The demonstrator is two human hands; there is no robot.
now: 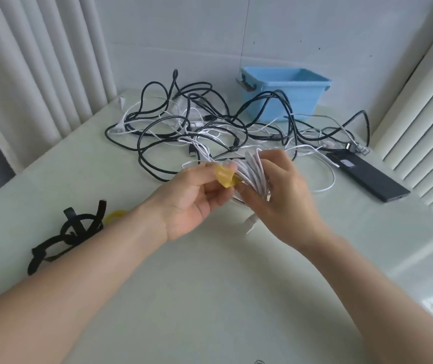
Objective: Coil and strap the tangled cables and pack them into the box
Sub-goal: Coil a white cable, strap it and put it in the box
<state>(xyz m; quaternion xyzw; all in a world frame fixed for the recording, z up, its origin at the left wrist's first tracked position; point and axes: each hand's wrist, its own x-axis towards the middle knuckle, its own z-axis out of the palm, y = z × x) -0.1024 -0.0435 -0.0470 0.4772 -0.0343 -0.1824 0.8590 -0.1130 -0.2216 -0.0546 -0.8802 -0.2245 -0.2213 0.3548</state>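
My right hand (281, 190) grips a coiled bundle of white cable (256, 169) above the table's middle. My left hand (194, 198) pinches a yellow strap (226, 177) against the left side of that coil. A white plug end (251, 222) dangles below the bundle. Behind the hands a tangle of black and white cables (197, 122) sprawls across the table. The blue plastic box (286, 93) stands open at the back, with a black cable looped against its front.
Several black straps (65, 237) and another yellow strap (115, 216) lie at the left, beside my left forearm. A long black flat device (367, 177) lies at the right. Curtains hang at the left and right; the pale green table (210, 285) reaches the wall.
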